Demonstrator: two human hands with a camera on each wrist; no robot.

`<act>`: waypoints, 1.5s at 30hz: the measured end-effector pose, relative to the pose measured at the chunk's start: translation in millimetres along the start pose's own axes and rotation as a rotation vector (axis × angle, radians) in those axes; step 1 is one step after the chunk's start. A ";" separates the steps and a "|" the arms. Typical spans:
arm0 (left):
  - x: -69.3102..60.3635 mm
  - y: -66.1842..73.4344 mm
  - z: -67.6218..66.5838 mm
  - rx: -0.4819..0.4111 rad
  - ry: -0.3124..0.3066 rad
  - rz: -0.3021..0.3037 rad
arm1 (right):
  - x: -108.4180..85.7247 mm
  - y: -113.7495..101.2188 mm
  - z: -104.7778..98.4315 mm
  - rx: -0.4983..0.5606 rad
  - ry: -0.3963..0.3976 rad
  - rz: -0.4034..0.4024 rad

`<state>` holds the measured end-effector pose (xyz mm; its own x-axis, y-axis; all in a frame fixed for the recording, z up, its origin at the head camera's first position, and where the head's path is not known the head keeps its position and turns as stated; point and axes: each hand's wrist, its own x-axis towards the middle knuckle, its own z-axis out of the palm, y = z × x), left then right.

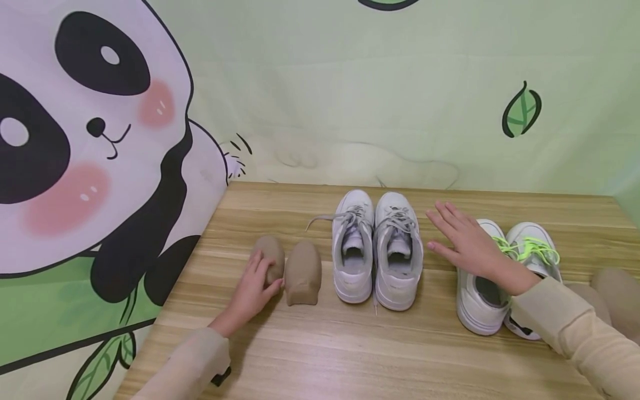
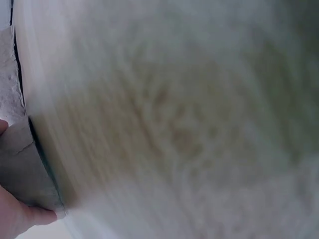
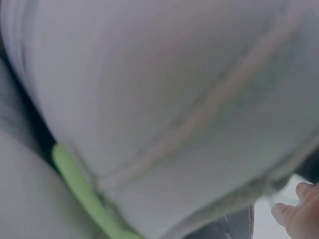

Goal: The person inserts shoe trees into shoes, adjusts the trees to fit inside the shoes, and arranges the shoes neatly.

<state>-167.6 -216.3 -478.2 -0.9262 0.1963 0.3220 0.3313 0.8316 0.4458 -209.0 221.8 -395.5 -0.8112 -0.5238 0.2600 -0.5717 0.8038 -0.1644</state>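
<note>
In the head view my left hand point(image 1: 254, 291) grips the left one of two brown shoe-tree-like forms point(image 1: 268, 248), its fingers over the top and the thumb at its right side. The second brown form point(image 1: 303, 272) stands just right of it. My right hand point(image 1: 467, 247), fingers extended, is over the left shoe of a white pair with green laces point(image 1: 480, 311), holding nothing. In the left wrist view, fingers point(image 2: 20, 214) touch a brown form point(image 2: 25, 164) at the left edge. The right wrist view shows white shoe material close up and a green lace point(image 3: 82, 191).
A white pair with grey laces point(image 1: 398, 278) stands mid-table, between my hands. More brown forms point(image 1: 617, 294) lie at the far right, partly behind my right sleeve. A green cloth backdrop point(image 1: 320, 100) with a panda print rises behind the wooden surface point(image 1: 310, 355).
</note>
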 end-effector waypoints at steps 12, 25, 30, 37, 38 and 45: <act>-0.6 2.0 0.4 0.046 0.088 0.129 | 3.7 -1.6 0.3 -0.003 0.001 -0.011; -4.6 2.5 -3.3 0.067 0.135 0.196 | 9.6 -7.7 -1.6 0.012 0.003 -0.026; -6.8 4.2 -9.0 0.049 0.135 0.171 | 12.7 -13.2 -2.8 0.022 -0.004 -0.033; -8.6 9.2 -17.3 0.036 0.139 0.172 | 15.9 -17.8 -2.7 0.011 -0.008 -0.041; -8.7 10.2 -18.1 0.041 0.140 0.176 | 16.3 -18.1 -2.8 0.009 -0.011 -0.041; -8.2 18.2 -24.7 0.043 0.141 0.179 | 18.2 -19.9 -5.1 -0.006 -0.038 -0.040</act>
<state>-149.5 -215.7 -452.1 -0.8177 0.2709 0.5080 0.4776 0.8119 0.3357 -211.8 197.7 -382.6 -0.7917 -0.5660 0.2299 -0.6033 0.7836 -0.1486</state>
